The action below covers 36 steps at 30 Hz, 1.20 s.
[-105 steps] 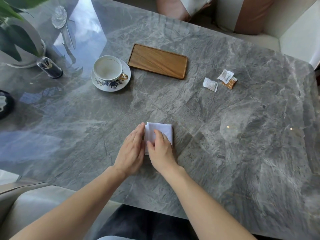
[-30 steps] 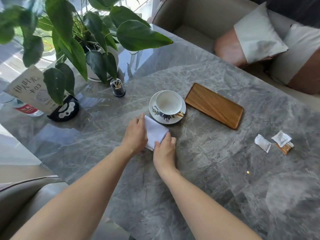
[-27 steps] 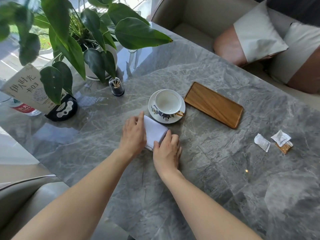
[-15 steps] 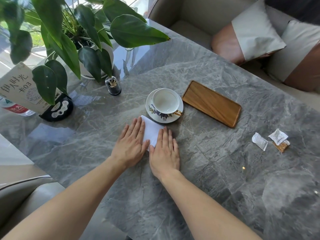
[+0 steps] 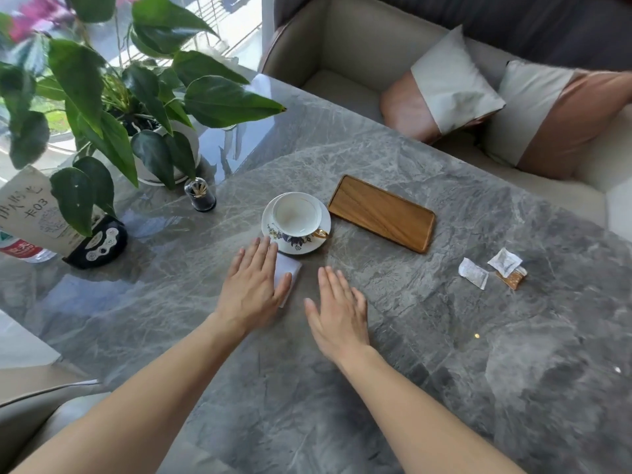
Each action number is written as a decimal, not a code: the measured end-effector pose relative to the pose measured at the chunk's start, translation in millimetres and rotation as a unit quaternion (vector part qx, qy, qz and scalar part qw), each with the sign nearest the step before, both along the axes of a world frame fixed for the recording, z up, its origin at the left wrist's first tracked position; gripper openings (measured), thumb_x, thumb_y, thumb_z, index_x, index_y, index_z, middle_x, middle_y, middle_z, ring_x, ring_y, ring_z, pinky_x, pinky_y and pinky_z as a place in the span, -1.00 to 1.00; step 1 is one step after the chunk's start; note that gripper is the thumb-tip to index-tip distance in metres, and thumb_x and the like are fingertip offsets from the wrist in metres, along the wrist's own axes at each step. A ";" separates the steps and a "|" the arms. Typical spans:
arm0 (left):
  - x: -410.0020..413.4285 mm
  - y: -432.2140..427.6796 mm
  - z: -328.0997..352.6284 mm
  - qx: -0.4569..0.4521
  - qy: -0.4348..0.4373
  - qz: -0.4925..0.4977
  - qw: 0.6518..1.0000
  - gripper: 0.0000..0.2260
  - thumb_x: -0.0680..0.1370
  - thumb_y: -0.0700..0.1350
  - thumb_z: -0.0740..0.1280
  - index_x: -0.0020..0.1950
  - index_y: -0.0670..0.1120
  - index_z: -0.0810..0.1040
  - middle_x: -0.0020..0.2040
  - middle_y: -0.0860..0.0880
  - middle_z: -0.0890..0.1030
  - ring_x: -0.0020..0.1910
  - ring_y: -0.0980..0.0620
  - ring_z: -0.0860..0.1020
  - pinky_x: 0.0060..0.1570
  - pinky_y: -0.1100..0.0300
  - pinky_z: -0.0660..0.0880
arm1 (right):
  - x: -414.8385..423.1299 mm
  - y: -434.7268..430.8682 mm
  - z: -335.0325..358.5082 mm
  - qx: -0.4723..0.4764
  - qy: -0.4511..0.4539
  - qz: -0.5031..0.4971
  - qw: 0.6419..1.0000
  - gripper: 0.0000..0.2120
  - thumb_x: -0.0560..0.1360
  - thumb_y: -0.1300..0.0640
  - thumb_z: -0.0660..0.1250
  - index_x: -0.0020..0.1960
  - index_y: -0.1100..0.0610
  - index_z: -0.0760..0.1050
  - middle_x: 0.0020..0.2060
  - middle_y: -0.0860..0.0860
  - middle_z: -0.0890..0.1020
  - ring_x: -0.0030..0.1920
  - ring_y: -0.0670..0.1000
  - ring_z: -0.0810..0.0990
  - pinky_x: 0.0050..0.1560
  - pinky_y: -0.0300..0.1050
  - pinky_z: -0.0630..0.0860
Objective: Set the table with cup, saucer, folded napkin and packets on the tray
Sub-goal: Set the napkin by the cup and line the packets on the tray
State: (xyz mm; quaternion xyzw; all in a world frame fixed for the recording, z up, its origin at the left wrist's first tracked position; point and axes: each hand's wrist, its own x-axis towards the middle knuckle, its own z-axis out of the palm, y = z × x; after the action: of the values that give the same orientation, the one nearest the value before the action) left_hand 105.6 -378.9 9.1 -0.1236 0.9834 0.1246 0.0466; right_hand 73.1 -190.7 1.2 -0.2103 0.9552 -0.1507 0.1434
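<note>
You are looking through a single head-worn camera, peering forward and down over the grey marble table (image 5: 444,336) from its near edge. It is sitting close above both forearms, facing the far edge and the sofa (image 5: 342,53) beyond.

Both forearms are bare, no sleeves, rings or watch showing.

Napkin (image 5: 289,270): mostly hidden under left hand (image 5: 251,289). Bottle (image 5: 24,249), far left: cut by edge, behind card (image 5: 29,206). Packets (image 5: 492,270): print illegible.
</note>
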 end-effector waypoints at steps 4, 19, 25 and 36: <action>-16.6 41.3 15.5 0.000 0.001 -0.044 0.999 -0.29 0.62 0.28 -0.11 0.67 -0.10 0.10 0.68 -0.06 0.06 0.67 -0.01 -0.02 0.63 -0.02 0.00 | -11.4 58.7 10.6 0.039 0.023 -0.038 0.998 -0.33 0.59 -0.25 -0.02 0.62 0.02 0.04 0.62 -0.05 0.11 0.61 -0.06 -0.01 0.51 0.03 0.02; -91.6 225.0 21.9 0.018 -0.023 -0.167 0.986 -0.28 0.63 0.32 -0.11 0.67 -0.08 0.10 0.67 -0.06 0.12 0.66 -0.01 0.05 0.61 0.03 0.06 | -79.3 272.4 45.2 0.109 0.074 -0.190 0.973 -0.40 0.60 -0.20 0.12 0.55 0.05 0.24 0.53 -0.01 0.33 0.54 -0.02 0.25 0.44 0.09 0.16; -125.0 282.0 20.2 0.008 -0.024 -0.204 0.979 -0.34 0.67 0.24 -0.01 0.67 -0.12 0.10 0.67 -0.09 0.11 0.67 -0.04 0.04 0.62 0.05 0.04 | -112.6 329.7 43.3 0.105 0.084 -0.184 0.974 -0.42 0.58 -0.17 0.19 0.53 0.04 0.27 0.51 -0.01 0.37 0.51 0.00 0.30 0.40 0.08 0.19; -187.5 350.7 -10.9 0.045 -0.086 -0.241 0.966 -0.47 0.69 -0.01 0.10 0.66 -0.06 0.13 0.67 -0.03 0.13 0.66 -0.01 0.06 0.62 0.09 0.06 | -189.8 371.0 13.1 0.050 0.044 -0.086 0.994 -0.50 0.62 -0.08 0.17 0.51 0.05 0.25 0.54 -0.03 0.29 0.54 0.00 0.21 0.40 0.03 0.20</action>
State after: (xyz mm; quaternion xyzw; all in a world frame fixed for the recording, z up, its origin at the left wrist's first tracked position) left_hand -81.9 -28.2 -1.8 0.1089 0.9698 0.1425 0.1654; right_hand -116.7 180.3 14.3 -0.1259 0.9815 -0.1053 0.0985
